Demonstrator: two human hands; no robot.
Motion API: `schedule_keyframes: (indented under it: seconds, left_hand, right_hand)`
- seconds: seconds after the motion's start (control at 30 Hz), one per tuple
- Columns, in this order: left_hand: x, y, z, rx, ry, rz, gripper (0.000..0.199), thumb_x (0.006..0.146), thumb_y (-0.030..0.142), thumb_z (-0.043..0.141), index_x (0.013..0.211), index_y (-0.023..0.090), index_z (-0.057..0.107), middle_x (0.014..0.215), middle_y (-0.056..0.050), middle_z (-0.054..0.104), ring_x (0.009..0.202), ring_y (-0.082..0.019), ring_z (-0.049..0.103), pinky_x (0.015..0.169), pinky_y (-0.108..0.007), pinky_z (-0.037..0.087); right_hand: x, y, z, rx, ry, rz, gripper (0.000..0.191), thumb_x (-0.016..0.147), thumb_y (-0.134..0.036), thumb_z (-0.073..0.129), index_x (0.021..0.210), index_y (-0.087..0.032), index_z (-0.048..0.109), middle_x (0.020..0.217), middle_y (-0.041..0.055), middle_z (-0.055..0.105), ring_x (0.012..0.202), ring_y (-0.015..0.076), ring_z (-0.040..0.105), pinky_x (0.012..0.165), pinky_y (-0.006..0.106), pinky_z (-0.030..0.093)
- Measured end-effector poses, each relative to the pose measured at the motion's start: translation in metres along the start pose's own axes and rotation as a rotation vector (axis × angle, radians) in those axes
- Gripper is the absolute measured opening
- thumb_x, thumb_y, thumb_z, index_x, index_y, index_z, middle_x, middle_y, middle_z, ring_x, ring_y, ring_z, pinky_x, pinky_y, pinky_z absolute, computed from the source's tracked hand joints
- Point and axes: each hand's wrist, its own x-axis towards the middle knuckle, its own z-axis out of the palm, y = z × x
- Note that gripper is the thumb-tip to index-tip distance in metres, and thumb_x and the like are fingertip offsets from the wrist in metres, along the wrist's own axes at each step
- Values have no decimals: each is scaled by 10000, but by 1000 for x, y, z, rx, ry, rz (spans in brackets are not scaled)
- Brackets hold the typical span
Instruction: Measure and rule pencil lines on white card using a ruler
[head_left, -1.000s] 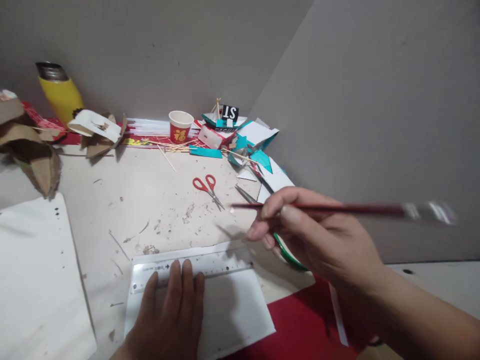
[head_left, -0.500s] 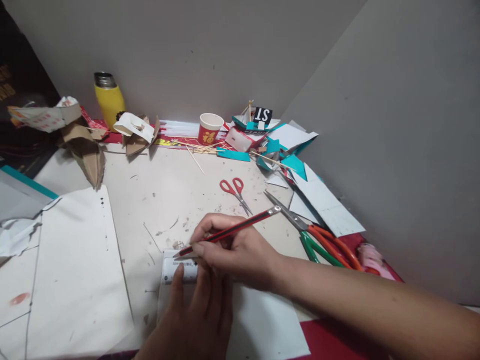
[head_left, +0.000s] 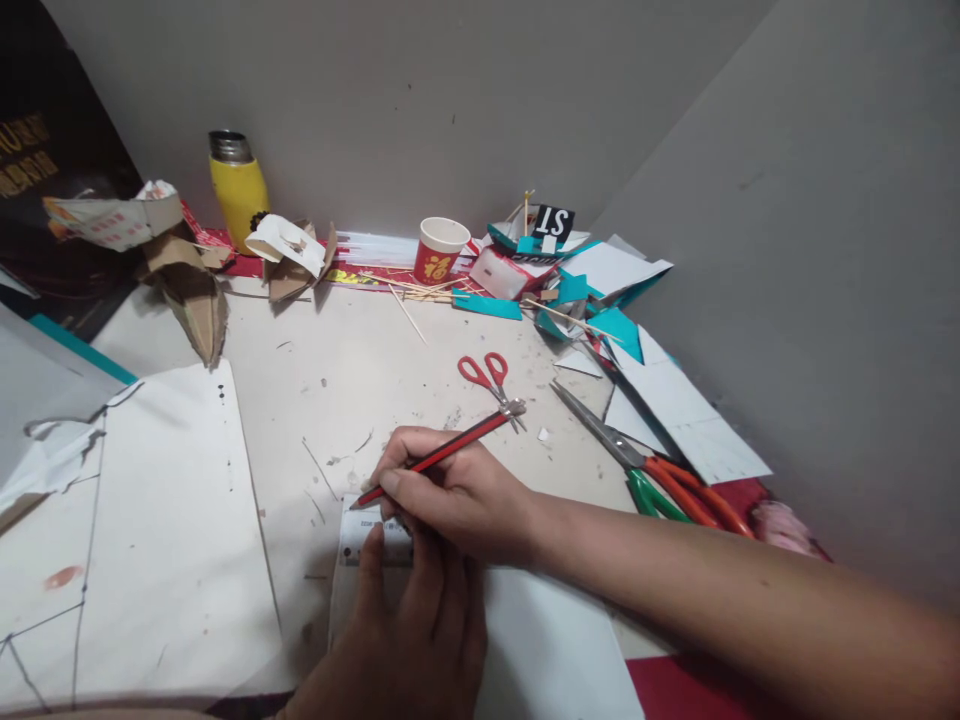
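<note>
Near the front of the table, my right hand [head_left: 450, 485] is closed round a red and black pencil [head_left: 465, 437]. Its tip meets the far left edge of a white ruler [head_left: 356, 540] with small dark print. My left hand [head_left: 420, 620] lies flat with outstretched fingers, pressing the ruler onto a white card sheet [head_left: 555, 640]. The hands overlap, and the ruler's right part is hidden beneath them. Just beyond the pencil's end lie small red-handled scissors [head_left: 485, 372].
Large shears [head_left: 637, 460] with orange and green handles lie right of my hands. Drawn-on cardboard [head_left: 180, 520] covers the left. Along the back stand a yellow bottle [head_left: 238, 195], a red paper cup [head_left: 441, 252], cardboard models [head_left: 187, 290], thin sticks [head_left: 409, 315] and teal-white card pieces [head_left: 682, 400].
The view has shifted, so most things appear farther right. The pencil's upper end has swung left and now overlaps the small scissors' blades. My left hand still presses the ruler.
</note>
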Motion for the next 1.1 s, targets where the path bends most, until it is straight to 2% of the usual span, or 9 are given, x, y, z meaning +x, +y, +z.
schedule_keyframes:
  seconds: [0.2,0.53,0.73,0.9,1.1]
  left_hand:
    - [1,0,-1,-15,-10,-7,396,951,264,349,1218,169,626,1143,-111,669,1108,-319,501,914,-532,362]
    - [2,-2,-2,-15,0,7,385,961,243,332,1195,174,629,1172,-101,661,1125,-321,501,888,-532,376]
    - [0,-2,-2,-8,-16,6,379,947,246,359,1220,194,616,1187,-95,658,1151,-320,489,905,-534,388]
    - [-1,-2,-2,-2,-30,22,382,946,244,364,1245,191,596,1222,-97,651,1169,-319,490,914,-537,397]
    - [0,-3,-3,-21,-46,22,396,954,226,320,1246,179,583,1224,-101,647,1175,-323,475,910,-534,394]
  right_hand:
    - [0,1,1,34,-4,-15,51,780,-150,545,739,-167,569,626,-37,560,510,65,443,470,193,356]
    - [8,-8,-1,12,-40,41,129,809,-95,527,701,-160,554,587,-53,547,494,49,435,452,163,345]
    - [22,-17,-10,16,-205,99,148,845,-117,526,703,-158,535,563,-56,538,451,47,444,414,151,354]
    - [32,-26,-16,-88,-345,78,175,878,-112,505,714,-138,560,588,-41,554,494,53,504,483,163,419]
    - [34,-18,-13,-148,-368,26,107,795,-80,532,722,-157,543,573,-75,483,511,48,445,470,155,356]
